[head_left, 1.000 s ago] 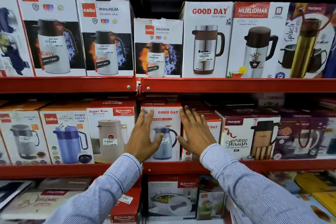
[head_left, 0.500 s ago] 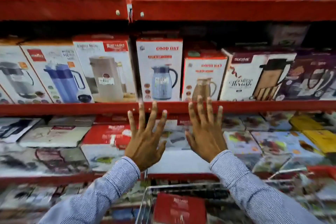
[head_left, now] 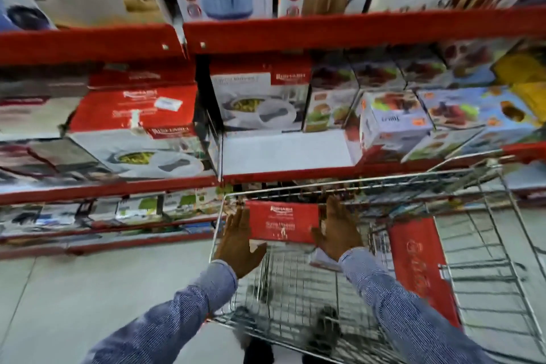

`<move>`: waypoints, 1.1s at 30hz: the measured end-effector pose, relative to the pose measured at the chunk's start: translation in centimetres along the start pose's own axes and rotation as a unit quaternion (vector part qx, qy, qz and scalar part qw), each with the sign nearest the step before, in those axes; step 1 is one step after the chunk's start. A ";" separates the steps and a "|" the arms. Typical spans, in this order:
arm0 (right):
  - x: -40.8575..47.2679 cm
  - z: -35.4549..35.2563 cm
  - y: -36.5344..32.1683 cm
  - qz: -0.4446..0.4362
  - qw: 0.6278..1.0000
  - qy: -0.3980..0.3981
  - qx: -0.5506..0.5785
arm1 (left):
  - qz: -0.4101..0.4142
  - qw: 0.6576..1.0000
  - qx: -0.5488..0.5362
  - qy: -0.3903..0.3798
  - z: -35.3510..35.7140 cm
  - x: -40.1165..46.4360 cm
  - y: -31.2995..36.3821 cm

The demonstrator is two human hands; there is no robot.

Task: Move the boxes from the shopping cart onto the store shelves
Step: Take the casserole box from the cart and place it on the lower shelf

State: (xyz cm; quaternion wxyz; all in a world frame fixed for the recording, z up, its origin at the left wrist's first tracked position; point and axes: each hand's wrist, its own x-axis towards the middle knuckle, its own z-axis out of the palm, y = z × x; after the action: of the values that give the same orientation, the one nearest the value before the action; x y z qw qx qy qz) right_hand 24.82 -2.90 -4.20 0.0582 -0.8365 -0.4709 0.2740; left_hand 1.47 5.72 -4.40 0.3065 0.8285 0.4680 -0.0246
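Open hands [head_left: 240, 241] [head_left: 339, 229] flanking red box [head_left: 283, 225]

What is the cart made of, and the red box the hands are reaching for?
The cart looks like shiny silver metal wire: thin crossing bars you can see through. The red box is probably printed cardboard: flat sides, sharp edges, white lettering. The blur hides finer detail.

Shelf edges [head_left: 339, 30] red; box [head_left: 283, 225] in silver wire cart [head_left: 484, 245] red, white print; sleeves [head_left: 183, 313] blue-white pinstripe
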 end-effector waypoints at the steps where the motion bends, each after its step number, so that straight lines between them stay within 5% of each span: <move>1: 0.2 1.0 0.5 0.030 0.998 -0.032 0.046 | -0.030 0.999 -0.044 -0.007 0.8 0.3 -0.2; 8: 3.5 6.4 4.3 0.138 0.967 -0.150 0.151 | -0.258 0.939 -0.228 -0.023 4.4 3.7 -1.9; 12: 4.0 7.2 4.4 0.173 0.939 -0.118 0.271 | -0.299 0.918 -0.258 -0.038 4.2 4.6 -2.4; 19: 0.8 3.6 3.3 0.170 0.911 -0.033 0.374 | -0.262 0.898 -0.354 0.000 1.2 3.3 -1.1; 33: -4.9 -16.2 -4.7 -0.017 0.905 0.145 0.399 | -0.136 0.903 -0.291 0.287 -15.8 -5.3 5.7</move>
State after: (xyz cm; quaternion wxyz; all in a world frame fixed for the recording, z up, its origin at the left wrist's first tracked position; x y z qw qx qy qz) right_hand 27.54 -1.77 13.10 0.4593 -0.7657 -0.3230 0.3137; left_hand -0.93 7.94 12.95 0.3802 0.6021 0.6300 0.3098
